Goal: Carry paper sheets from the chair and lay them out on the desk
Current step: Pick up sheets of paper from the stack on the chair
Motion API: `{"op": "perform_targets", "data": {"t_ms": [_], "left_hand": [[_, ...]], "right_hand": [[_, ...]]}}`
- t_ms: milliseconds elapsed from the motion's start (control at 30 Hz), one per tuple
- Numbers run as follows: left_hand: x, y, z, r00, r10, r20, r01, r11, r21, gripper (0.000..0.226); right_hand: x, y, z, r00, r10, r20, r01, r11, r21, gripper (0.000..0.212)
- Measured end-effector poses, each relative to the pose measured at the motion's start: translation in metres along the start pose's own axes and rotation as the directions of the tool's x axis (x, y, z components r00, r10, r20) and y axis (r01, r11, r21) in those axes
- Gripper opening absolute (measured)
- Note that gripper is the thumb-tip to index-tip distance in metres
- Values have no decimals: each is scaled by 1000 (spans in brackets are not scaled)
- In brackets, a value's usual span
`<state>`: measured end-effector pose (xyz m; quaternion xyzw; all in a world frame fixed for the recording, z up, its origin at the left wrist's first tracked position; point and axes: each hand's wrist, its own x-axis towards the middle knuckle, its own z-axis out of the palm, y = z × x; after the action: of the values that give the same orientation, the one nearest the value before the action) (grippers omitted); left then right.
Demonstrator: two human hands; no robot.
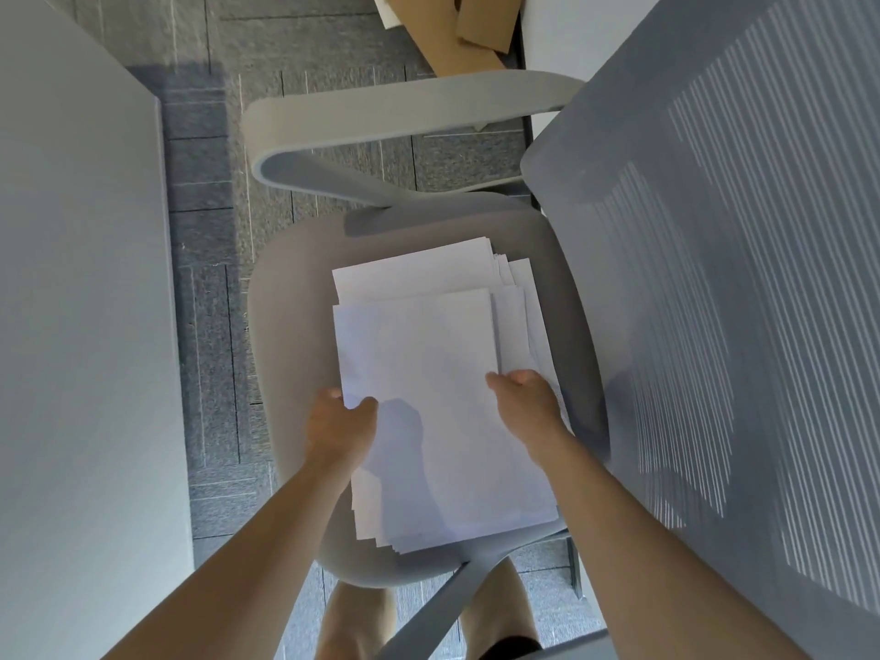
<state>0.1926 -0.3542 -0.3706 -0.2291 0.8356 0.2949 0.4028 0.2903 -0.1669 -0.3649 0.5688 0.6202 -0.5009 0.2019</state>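
Note:
A stack of white paper sheets point(428, 354) is over the grey seat of an office chair point(295, 326). My left hand point(339, 423) grips the stack's left edge, thumb on top. My right hand point(528, 402) grips the right edge the same way. Under the held stack, more loose sheets point(428, 264) lie fanned out on the seat toward the chair's far side. The white desk point(81, 326) fills the left of the view, its edge just left of the chair.
The chair's mesh backrest point(738, 302) rises at the right and its far armrest point(381, 116) curves across above the seat. Brown cardboard point(466, 31) lies on the grey carpet floor point(209, 288) at the top. My legs show below the seat.

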Motion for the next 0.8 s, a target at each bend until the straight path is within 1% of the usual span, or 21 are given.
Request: {"op": "perform_targets", "data": {"t_ms": [33,67,133,167,200,233,267,333,433,500,533,567,667,767,800], "left_hand": [[-2,-2,-1,1000,8,1,-8,1000,1,49],[-3,-3,-3,1000,14,7,-14,1000,7,42],[-8,-3,-3,1000,18,21,-20,998,54,23],[-10,-3,-1,999,29,34,-32,996,79,23],[-12,-2,1,998,46,42,-50,994,92,34],[-14,-1,4,997,64,44,-68,992,105,48],[-15,0,7,995,88,43,-93,988,126,57],[-17,0,13,989,141,47,-148,969,198,56],[-17,-4,22,989,129,70,-143,957,251,55],[-19,-3,24,995,83,62,-95,969,227,59],[-20,-2,24,996,66,52,-75,977,198,58],[-21,0,22,998,50,42,-57,981,187,54],[-20,-1,19,999,26,31,-30,989,146,29],[-13,-13,19,995,103,2,-103,984,145,42],[-12,-16,19,991,134,-11,-131,980,148,39]], "right_hand": [[-1,1,2,1000,-2,13,2,1000,-15,33],[-3,1,3,1000,-4,16,5,999,-36,32],[-4,2,7,999,-25,-25,22,995,-100,30],[-3,2,8,998,-30,-58,21,989,-146,23],[-5,1,8,996,-31,-83,15,982,-189,21],[-5,2,7,994,-31,-101,7,972,-235,32],[-5,3,6,993,-30,-116,-4,960,-280,43],[-6,5,4,991,-38,-127,-9,936,-352,56],[-6,6,3,994,-35,-101,-1,942,-335,61],[-5,6,2,996,-17,-92,-11,954,-300,61],[-5,7,2,996,-12,-91,-16,955,-296,61],[-6,8,3,996,-3,-90,-24,954,-300,61],[-7,7,4,995,19,-100,-48,952,-303,58],[-9,4,5,990,15,-138,-55,956,-287,55],[-10,4,4,989,7,-150,-49,959,-277,53]]}}
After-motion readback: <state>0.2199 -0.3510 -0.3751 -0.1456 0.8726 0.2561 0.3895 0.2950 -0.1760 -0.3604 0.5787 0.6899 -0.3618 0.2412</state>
